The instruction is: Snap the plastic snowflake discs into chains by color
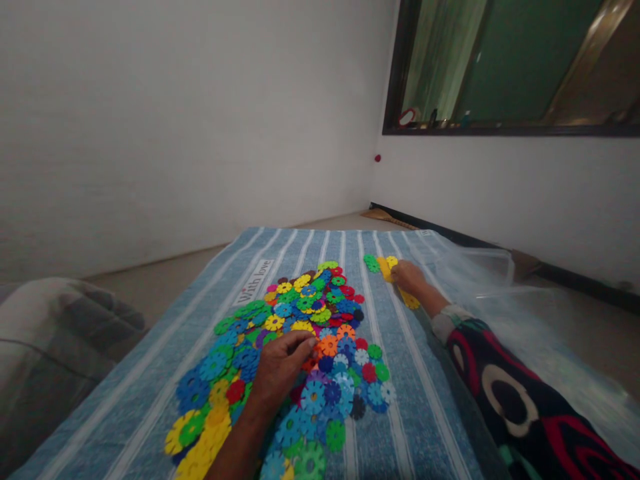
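Note:
A heap of notched plastic discs [305, 303] in many colours spreads over the striped cloth. My left hand [283, 367] rests low over the heap, thumb and fingers closed together beside an orange disc [329, 345]; whatever is between the fingertips is hidden. Stretched out to the far right, my right hand [411, 277] has its fingers closed at a yellow disc [391, 261]. Around it lie a row of yellow discs [410, 299], partly covered by the hand, and a small group of green discs [371, 263].
The table is covered by a blue striped cloth [425, 413] with printed lettering. A clear plastic box [493, 263] and clear plastic sheeting [560, 353] sit along the right side. A grey-draped shape [55, 360] is at left. White walls and a dark-framed window [520, 130] stand beyond.

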The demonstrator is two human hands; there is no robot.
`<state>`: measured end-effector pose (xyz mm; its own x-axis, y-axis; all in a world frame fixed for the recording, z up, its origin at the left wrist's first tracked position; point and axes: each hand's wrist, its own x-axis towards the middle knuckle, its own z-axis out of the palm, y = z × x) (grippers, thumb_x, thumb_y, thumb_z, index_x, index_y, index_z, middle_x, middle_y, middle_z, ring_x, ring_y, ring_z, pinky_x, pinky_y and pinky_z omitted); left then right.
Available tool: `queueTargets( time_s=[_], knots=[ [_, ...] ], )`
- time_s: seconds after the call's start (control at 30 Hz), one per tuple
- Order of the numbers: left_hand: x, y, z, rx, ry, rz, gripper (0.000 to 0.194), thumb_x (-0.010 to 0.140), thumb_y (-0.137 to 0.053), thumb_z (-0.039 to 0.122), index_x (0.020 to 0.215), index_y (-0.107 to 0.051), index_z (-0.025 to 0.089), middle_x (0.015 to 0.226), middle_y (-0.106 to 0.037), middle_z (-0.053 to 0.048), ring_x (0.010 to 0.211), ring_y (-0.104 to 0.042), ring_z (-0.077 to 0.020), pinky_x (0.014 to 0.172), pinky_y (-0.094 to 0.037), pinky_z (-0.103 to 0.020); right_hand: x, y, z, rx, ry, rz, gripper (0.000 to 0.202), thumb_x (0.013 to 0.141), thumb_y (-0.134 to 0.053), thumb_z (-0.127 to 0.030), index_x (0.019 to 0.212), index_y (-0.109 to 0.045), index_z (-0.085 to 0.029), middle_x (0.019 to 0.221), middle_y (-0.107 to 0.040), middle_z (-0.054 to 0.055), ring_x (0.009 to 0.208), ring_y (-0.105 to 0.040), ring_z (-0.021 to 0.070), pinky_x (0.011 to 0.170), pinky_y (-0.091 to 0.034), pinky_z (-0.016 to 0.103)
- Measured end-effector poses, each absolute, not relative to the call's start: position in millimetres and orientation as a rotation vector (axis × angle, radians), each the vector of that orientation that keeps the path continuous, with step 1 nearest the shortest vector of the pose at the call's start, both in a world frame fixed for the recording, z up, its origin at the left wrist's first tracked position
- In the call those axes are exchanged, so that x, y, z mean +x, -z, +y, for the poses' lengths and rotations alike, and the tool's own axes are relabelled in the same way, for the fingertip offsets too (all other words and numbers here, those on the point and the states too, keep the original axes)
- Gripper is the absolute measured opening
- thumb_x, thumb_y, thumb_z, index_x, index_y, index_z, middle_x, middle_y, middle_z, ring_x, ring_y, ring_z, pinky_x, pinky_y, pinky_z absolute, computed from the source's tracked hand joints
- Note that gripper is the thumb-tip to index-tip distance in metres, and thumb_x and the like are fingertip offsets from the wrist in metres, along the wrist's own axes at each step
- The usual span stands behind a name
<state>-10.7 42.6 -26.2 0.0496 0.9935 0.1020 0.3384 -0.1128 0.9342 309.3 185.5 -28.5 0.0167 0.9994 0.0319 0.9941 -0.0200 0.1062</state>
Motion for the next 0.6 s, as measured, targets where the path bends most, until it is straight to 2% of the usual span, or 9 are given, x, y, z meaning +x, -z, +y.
queueTargets(
  time_s=[0.13, 0.43, 0.6],
  knots=[
    [-10.5, 25.5, 42.1, 1.554, -1.079, 1.372, 0.025, 0.068, -0.061, 0.042, 0.063, -0.069, 0.018, 0.059, -0.068, -0.002, 0.057, -0.061, -0.0167, 0.057, -0.047, -0.026, 311.9, 31.4, 191.4, 2.219, -0.171, 2.15, 0.035, 0.096, -0.037, -0.022, 0.111, -0.068, -0.014, 0.115, -0.064, 0.017, 0.11, -0.058, 0.0248, 0.082, -0.042, 0.028],
    [-9.3, 26.7, 42.7, 1.583, -1.071, 1.373, 0.026, 0.07, -0.06, 0.041, 0.062, -0.068, 0.018, 0.059, -0.067, -0.003, 0.057, -0.06, -0.0162, 0.057, -0.046, -0.026, 310.4, 36.4, 192.7, 2.257, -0.222, 2.109, 0.035, 0.094, -0.04, -0.019, 0.116, -0.063, -0.005, 0.111, -0.065, 0.022, 0.106, -0.061, 0.0268, 0.079, -0.044, 0.028],
    [-9.7, 27.8, 42.8, 1.593, -1.069, 1.364, 0.026, 0.071, -0.06, 0.042, 0.063, -0.068, 0.018, 0.059, -0.067, -0.003, 0.057, -0.06, -0.0165, 0.058, -0.046, -0.026, 308.4, 37.3, 187.5, 2.212, -0.249, 2.156, 0.035, 0.096, -0.038, -0.021, 0.114, -0.066, -0.012, 0.113, -0.065, 0.018, 0.105, -0.06, 0.0254, 0.079, -0.043, 0.028]
  ],
)
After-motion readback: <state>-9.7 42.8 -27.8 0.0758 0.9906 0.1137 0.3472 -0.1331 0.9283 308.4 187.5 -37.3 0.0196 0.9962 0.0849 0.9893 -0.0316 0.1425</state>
